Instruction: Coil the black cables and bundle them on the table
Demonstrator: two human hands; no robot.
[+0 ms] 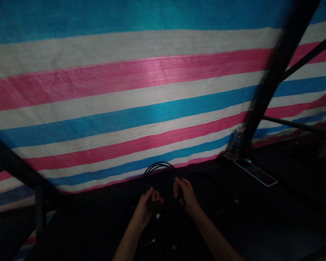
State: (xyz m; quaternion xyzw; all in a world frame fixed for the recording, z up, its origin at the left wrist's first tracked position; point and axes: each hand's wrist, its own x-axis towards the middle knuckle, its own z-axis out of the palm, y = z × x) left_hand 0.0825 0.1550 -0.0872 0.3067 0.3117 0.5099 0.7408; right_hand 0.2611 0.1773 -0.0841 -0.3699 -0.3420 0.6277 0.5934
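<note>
Head view, bottom center: my left hand [148, 204] and right hand [185, 195], fingers curled, both clamped on the black cable coil [159, 170]. Dark table [260, 224] hides cable ends, can't make out.

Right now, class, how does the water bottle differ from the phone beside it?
The water bottle stands upright; the phone lies flat. The water bottle is clear and round; the phone is a dark, pale-edged rectangle. Both rest on the dark table, untouched: the left hand and right hand grip a black cable.
</note>
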